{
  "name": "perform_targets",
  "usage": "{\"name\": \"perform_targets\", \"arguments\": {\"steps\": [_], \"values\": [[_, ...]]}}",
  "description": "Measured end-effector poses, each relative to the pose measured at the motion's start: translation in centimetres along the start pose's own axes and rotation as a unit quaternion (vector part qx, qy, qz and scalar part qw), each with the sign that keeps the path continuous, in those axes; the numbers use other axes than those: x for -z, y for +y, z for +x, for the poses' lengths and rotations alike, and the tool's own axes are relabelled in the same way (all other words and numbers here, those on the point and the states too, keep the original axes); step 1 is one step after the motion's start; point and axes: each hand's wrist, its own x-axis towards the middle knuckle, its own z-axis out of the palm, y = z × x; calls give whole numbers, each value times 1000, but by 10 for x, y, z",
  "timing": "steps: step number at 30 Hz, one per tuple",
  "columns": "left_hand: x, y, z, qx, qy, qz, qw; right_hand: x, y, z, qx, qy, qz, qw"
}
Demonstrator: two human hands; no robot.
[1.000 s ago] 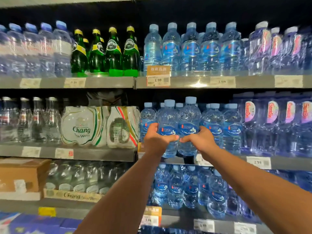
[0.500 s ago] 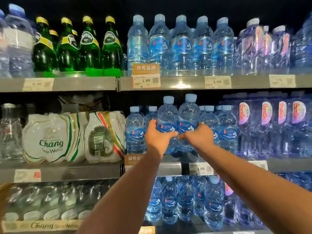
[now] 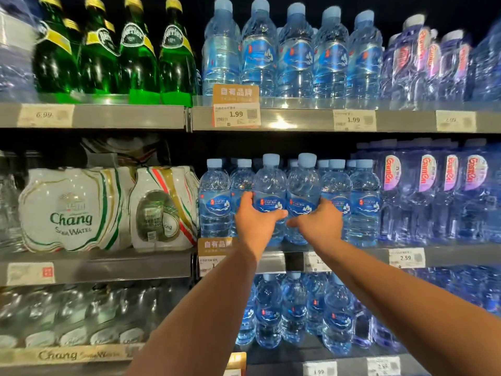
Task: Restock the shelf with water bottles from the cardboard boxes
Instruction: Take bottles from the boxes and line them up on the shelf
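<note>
Both arms reach to the middle shelf [image 3: 271,263]. My left hand [image 3: 254,222] wraps the lower half of a clear water bottle with a blue label and pale blue cap [image 3: 269,183]. My right hand [image 3: 320,223] grips a second, identical bottle [image 3: 303,183] right beside it. The two bottles stand upright at the shelf's front edge, touching each other, slightly in front of the row of same-brand bottles [image 3: 363,196] behind and beside them. No cardboard box is in view.
Green glass bottles [image 3: 135,55] and more blue water bottles [image 3: 295,55] fill the top shelf. White Chang soda-water packs [image 3: 73,210] sit left of my hands, purple-labelled bottles [image 3: 433,191] to the right. More bottles [image 3: 292,308] line the shelf below. Price tags [image 3: 235,114] run along the rails.
The view has moved closer to the shelves and shifted right. Both hands have carried the two bottles a little further onto the middle shelf. The cardboard box at lower left has left the view.
</note>
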Motion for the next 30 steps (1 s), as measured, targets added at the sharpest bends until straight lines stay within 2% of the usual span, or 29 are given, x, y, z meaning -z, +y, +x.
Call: {"name": "perform_targets", "arguments": {"steps": [10,17,23,30], "values": [[2,1,-10,12,-7,75,997,2,2,2,0,-36,-41,999],[4,-1,-16,10,-30,152,988,-13,7,-5,-28,21,-12,999],[1,-5,-22,-14,5,179,984,-26,10,-12,-24,98,-24,995],[3,-8,-22,-26,20,190,981,-22,20,-16,-38,115,22,992]]}}
